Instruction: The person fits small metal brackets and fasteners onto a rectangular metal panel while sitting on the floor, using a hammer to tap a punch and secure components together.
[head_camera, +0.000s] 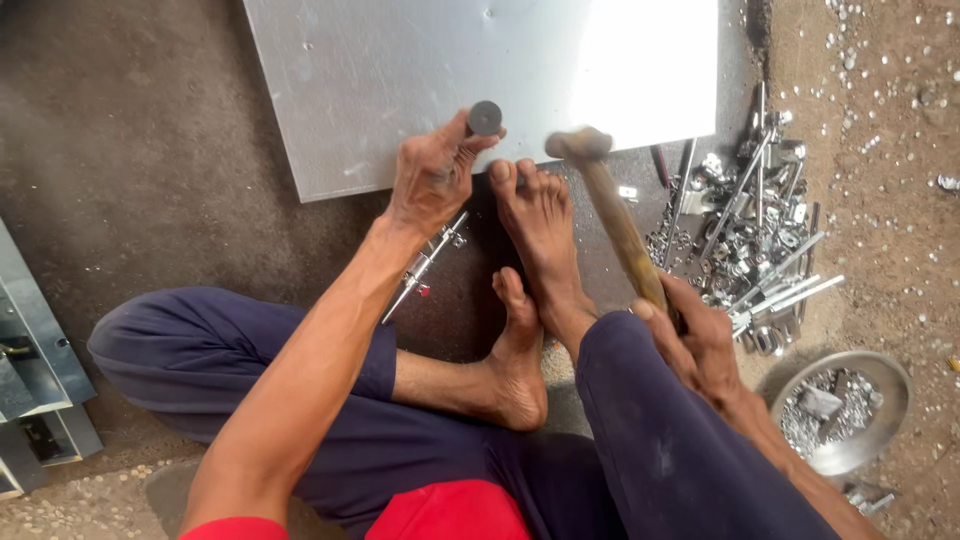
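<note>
The hammer (612, 215) has a wooden handle that runs from the person's right hand (695, 340) up and to the left, ending in a blurred head just near the edge of a large metal sheet (400, 80). The right hand is clenched around the low end of the handle, above the right knee. The left hand (432, 180) grips a short metal punch (484, 119) with a round dark top, holding it upright at the near edge of the sheet; the fingers are wrapped around its shaft, so the lower end is hidden. The hammer head hangs just to the right of the punch, apart from it. The sheet lies flat on the dusty ground, far from the person, with a bright glare on its right part. The person sits on the ground in dark blue trousers (640, 440), barefoot, with the right foot (540, 225) stretched toward the sheet, its toes just beside the edge, and the left foot (515, 360) tucked near it. A thin metal latch (425, 262) lies on the ground under the left wrist. To the right lies a heap of shiny metal hardware (750, 230), rods and small fittings, and nearer on the right stands a round metal bowl (890, 385) holding small metal pieces. Folded metal parts (35, 350) lie at the left edge.
</note>
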